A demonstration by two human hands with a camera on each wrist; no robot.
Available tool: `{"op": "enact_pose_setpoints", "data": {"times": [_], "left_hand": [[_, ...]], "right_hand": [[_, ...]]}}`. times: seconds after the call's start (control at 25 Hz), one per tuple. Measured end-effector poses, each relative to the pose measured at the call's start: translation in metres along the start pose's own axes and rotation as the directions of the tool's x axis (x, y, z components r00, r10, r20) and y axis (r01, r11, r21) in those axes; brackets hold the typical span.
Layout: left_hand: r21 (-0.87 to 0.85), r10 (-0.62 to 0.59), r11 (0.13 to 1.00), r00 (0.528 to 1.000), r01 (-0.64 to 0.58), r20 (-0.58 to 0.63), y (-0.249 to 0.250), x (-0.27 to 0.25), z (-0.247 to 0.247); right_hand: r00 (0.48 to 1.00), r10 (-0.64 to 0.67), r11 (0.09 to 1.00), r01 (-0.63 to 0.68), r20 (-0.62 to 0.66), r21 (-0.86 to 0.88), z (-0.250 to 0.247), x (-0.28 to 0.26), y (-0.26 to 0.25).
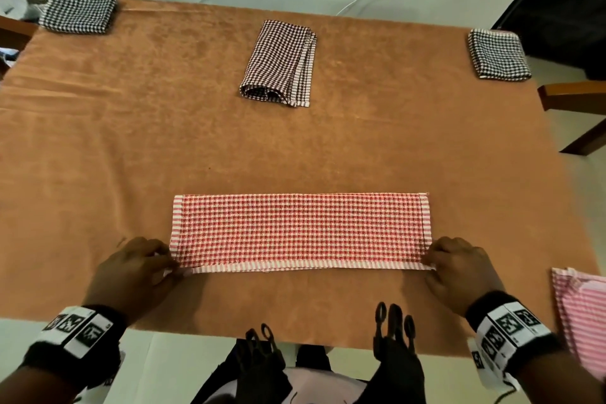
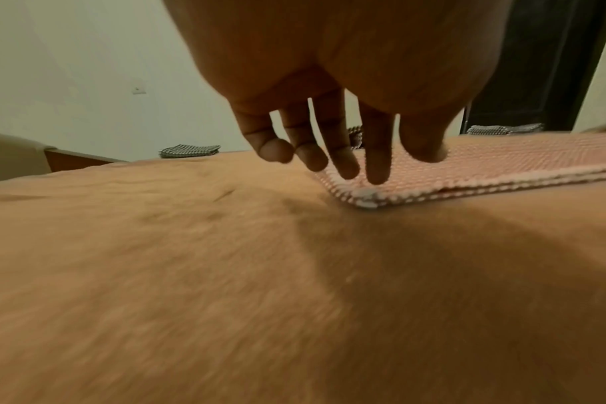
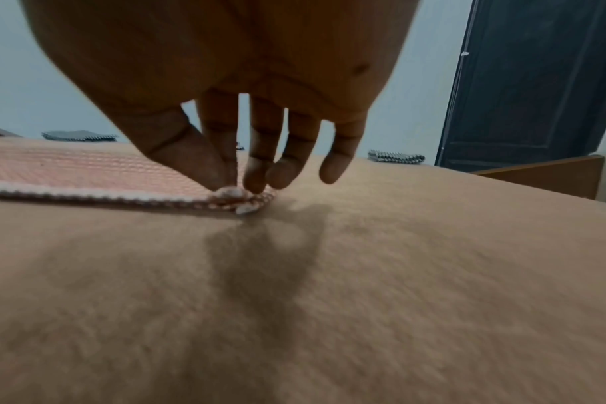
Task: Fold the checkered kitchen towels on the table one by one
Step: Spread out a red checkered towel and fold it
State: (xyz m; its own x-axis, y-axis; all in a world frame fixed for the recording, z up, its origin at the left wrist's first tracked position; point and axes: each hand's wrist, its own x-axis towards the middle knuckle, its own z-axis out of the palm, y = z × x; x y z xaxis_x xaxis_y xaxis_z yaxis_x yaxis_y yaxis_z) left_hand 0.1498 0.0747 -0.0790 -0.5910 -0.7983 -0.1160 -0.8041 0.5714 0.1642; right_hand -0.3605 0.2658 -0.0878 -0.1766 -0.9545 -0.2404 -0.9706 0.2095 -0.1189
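A red-and-white checkered towel lies folded into a long flat strip near the front of the table. My left hand is at its near left corner; in the left wrist view the left hand has straight fingers resting on top of the towel, whose corner lies flat. My right hand is at the near right corner. In the right wrist view the right hand pinches that corner of the towel between thumb and forefinger, slightly raised.
Folded black checkered towels sit at the back left and back right corners. A folded brown checkered towel lies at the centre back. A pink striped cloth hangs over the near right edge. A wooden chair stands to the right.
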Motion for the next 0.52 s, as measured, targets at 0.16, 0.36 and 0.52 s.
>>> {"op": "enact_pose_setpoints", "data": {"times": [0.16, 0.36, 0.52], "left_hand": [[-0.098, 0.034, 0.994, 0.996, -0.042, -0.081, 0.07, 0.045, -0.005], [-0.05, 0.331, 0.944, 0.932, -0.327, 0.148, 0.152, 0.108, 0.03], [0.078, 0.263, 0.952, 0.924, -0.295, 0.277, 0.139, 0.119, 0.058]], "right_hand": [[0.996, 0.03, 0.99, -0.018, -0.087, 0.139, -0.021, 0.026, -0.082], [0.97, -0.111, 0.992, 0.095, 0.215, 0.081, 0.0, 0.079, -0.184], [0.968, -0.076, 0.997, 0.08, 0.239, -0.006, 0.028, 0.092, -0.178]]}}
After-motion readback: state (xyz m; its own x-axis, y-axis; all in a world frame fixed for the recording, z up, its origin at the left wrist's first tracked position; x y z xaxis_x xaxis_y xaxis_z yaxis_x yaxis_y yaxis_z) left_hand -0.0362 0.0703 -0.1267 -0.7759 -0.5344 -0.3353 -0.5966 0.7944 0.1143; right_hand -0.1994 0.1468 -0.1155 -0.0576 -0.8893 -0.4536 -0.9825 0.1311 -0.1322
